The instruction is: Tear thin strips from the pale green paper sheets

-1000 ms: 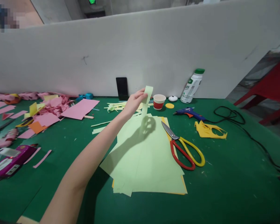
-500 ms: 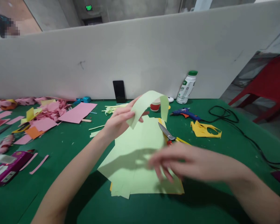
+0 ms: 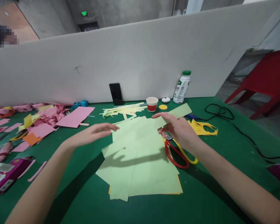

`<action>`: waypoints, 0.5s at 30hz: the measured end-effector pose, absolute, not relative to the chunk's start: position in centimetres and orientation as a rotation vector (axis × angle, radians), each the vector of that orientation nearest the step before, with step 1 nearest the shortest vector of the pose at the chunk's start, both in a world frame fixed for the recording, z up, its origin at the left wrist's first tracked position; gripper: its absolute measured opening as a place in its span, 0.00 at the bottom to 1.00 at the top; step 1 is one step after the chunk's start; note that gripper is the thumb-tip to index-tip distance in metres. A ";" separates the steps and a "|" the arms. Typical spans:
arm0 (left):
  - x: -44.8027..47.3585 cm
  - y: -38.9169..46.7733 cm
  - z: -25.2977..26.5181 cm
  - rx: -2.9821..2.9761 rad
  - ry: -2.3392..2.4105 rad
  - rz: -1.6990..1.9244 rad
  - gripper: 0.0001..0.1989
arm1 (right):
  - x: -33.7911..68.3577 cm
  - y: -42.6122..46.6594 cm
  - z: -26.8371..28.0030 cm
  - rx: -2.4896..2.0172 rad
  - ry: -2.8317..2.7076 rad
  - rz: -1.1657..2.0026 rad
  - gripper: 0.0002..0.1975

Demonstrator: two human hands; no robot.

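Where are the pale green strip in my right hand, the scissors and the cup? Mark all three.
Pale green strip [image 3: 181, 111]: head view, on its flat face.
Scissors [image 3: 179, 151]: head view, on the red handle.
Cup [image 3: 151, 107]: head view, on the red band of its wall.

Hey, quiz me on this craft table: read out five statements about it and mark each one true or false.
1. The right hand holds a pale green paper strip. True.
2. The left hand grips the scissors. False: that hand appears empty; the scissors lie unheld.
3. A black phone is propped against the white partition. True.
4. The paper cup lies on its side. False: it stands upright.
5. The large pink sheet lies left of the pale green sheets. True.
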State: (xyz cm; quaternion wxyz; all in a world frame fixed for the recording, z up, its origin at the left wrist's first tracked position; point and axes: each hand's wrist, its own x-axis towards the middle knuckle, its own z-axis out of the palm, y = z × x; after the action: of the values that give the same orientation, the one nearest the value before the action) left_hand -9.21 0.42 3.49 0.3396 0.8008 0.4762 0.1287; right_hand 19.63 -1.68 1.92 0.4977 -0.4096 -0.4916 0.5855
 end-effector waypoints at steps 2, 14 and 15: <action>-6.9 -0.2 3.6 2.129 1.453 0.663 0.16 | 18.8 -2.7 2.0 -1.077 -1.266 1.329 0.14; 2.9 -4.3 2.2 2.801 0.696 1.253 0.16 | 17.4 -6.6 2.5 -1.339 -1.608 1.192 0.20; 2.8 -4.2 2.2 2.796 0.686 1.283 0.16 | 17.5 -6.5 2.7 -1.270 -1.627 1.198 0.17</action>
State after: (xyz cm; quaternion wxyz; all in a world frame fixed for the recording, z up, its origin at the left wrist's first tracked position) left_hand 2.82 -4.23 2.22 -0.0051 0.8871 0.2177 0.4070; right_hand 17.49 -6.51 2.66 0.3685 -0.4947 -0.6338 0.4666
